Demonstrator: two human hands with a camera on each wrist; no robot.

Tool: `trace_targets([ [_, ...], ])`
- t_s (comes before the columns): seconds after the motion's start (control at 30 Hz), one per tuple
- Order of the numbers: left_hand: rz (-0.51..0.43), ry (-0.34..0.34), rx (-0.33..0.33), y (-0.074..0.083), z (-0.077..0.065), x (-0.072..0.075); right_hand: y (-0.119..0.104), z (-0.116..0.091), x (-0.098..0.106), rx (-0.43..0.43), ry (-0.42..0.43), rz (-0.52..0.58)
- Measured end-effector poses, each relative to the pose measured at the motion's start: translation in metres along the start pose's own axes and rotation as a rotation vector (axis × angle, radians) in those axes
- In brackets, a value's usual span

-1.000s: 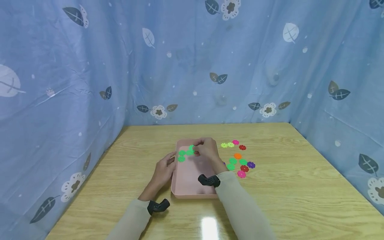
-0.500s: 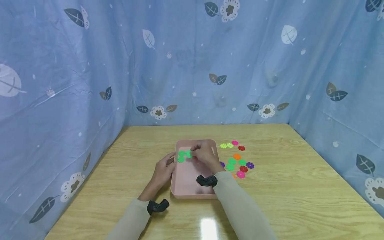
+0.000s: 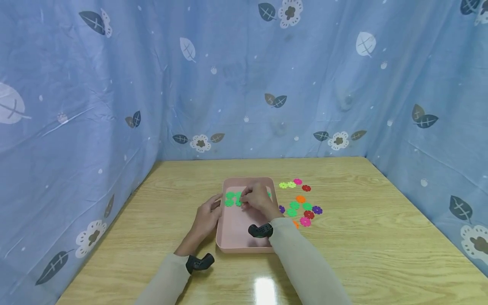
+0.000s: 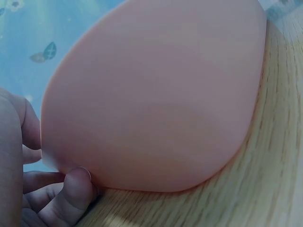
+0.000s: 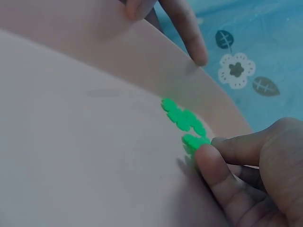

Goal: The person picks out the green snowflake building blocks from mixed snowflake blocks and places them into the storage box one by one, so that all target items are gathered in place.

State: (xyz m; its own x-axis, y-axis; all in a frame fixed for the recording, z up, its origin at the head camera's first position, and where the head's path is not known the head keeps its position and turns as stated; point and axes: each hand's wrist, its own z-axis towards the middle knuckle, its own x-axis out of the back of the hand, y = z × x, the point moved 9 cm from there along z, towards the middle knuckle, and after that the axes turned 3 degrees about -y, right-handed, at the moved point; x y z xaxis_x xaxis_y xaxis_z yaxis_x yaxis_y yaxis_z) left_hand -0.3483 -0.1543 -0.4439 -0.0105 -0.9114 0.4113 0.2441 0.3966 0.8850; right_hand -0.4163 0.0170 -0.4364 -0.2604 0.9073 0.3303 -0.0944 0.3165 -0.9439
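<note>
A pink tray [image 3: 236, 233] stands on the table. My left hand [image 3: 207, 217] holds its left wall, with fingertips over the rim in the right wrist view and the thumb [image 4: 75, 189] low on the outside. Inside the tray, my right hand [image 3: 258, 199] pinches a green flower-shaped plastic disc [image 5: 193, 141] between thumb and forefinger, close to the tray floor. Beside it lie more green flower-shaped discs [image 3: 229, 199] near the left wall. Another green disc [image 3: 268, 194] partly shows beyond the right hand.
Right of the tray, several loose flower-shaped discs in green, orange, red, pink and purple [image 3: 317, 210] lie on the wooden table [image 3: 362, 237]. Two yellow discs [image 3: 287, 185] lie farther back. A blue patterned curtain [image 3: 244, 84] hangs behind and at both sides.
My right hand has moved slightly left and toward the near side inside the tray, bringing the green disc in front of the back row. My left hand stays on the tray wall.
</note>
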Motion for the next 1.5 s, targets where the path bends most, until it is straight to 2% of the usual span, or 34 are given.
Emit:
trace_targets([
  [0.43,0.0,-0.007,-0.013,0.002,-0.001,0.0,0.005,0.002,-0.001,-0.058,0.025,0.02],
  [0.63,-0.018,-0.011,-0.008,0.0,-0.001,0.0,0.003,0.003,-0.001,-0.049,0.027,0.047],
  [0.9,-0.045,-0.01,-0.001,-0.004,0.001,0.001,-0.014,0.003,0.008,0.022,0.028,0.038],
  [1.1,-0.025,-0.002,0.015,-0.003,0.001,0.001,-0.037,0.0,0.02,0.068,0.031,-0.061],
  [1.23,-0.019,0.002,0.017,-0.001,0.001,0.002,-0.049,-0.005,0.031,0.137,0.042,-0.017],
  [1.3,-0.023,-0.002,0.011,0.001,0.0,0.002,-0.052,-0.009,0.038,0.159,0.047,0.003],
  [1.5,-0.021,-0.008,0.005,0.001,0.0,0.001,-0.048,-0.026,0.061,0.195,0.074,-0.048],
])
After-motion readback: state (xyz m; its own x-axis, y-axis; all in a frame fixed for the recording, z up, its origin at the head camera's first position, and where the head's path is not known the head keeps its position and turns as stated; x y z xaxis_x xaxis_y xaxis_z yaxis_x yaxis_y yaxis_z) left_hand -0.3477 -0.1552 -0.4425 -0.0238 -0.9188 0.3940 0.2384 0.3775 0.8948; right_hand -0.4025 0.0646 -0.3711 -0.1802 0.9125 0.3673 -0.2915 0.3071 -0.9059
